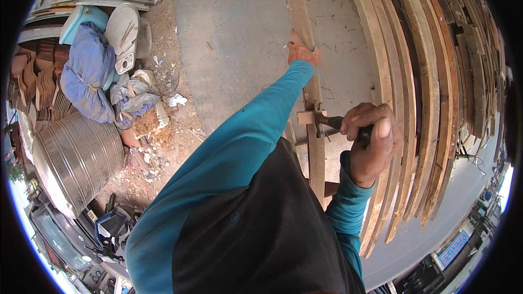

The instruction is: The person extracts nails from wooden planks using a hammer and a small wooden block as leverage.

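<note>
at one o'clock of the view, the left hand [304, 53] is clasping a plank [298, 8], its fingers curling over the edges. the plank is running from twelve toward five o'clock. at three o'clock, the right hand [376, 141] is gripping a hammer [334, 123], fingers closing round the handle. the hammer's head is overlapping the plank beside a small block [305, 117]; whether it is touching, i cannot tell. more boards [406, 76] are lying further out, between two and four o'clock. a metal drum [81, 158] is resting near nine.
</note>
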Motion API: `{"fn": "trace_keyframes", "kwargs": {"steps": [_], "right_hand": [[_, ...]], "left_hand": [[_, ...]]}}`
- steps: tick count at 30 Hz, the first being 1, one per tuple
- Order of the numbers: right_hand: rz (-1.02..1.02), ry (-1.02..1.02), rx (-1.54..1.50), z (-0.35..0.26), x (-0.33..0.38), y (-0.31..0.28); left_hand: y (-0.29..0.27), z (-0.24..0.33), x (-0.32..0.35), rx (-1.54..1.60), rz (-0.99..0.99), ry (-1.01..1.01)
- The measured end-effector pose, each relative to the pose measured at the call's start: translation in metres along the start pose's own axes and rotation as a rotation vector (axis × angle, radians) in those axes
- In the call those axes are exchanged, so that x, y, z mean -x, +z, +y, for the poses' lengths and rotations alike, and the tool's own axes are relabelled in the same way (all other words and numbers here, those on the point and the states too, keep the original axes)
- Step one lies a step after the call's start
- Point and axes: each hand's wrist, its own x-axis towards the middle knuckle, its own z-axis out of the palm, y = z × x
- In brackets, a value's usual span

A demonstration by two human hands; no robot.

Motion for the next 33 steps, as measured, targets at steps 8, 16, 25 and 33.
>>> {"fn": "trace_keyframes", "kwargs": {"steps": [8, 16, 25, 33], "right_hand": [[0.106, -0.040, -0.126, 0.020, 0.012, -0.007], [0.060, -0.052, 0.195, 0.030, -0.044, 0.005], [0.195, -0.146, -0.032, 0.029, 0.027, -0.010], [0.179, -0.250, -0.049, 0.021, 0.020, -0.023]], "left_hand": [[0.010, 0.004, -0.026, -0.058, 0.043, 0.020], [0.034, -0.032, -0.033, 0.057, 0.023, 0.089], [0.012, 0.002, -0.022, -0.055, 0.035, 0.060], [0.019, 0.009, -0.029, -0.081, 0.118, 0.067]]}}
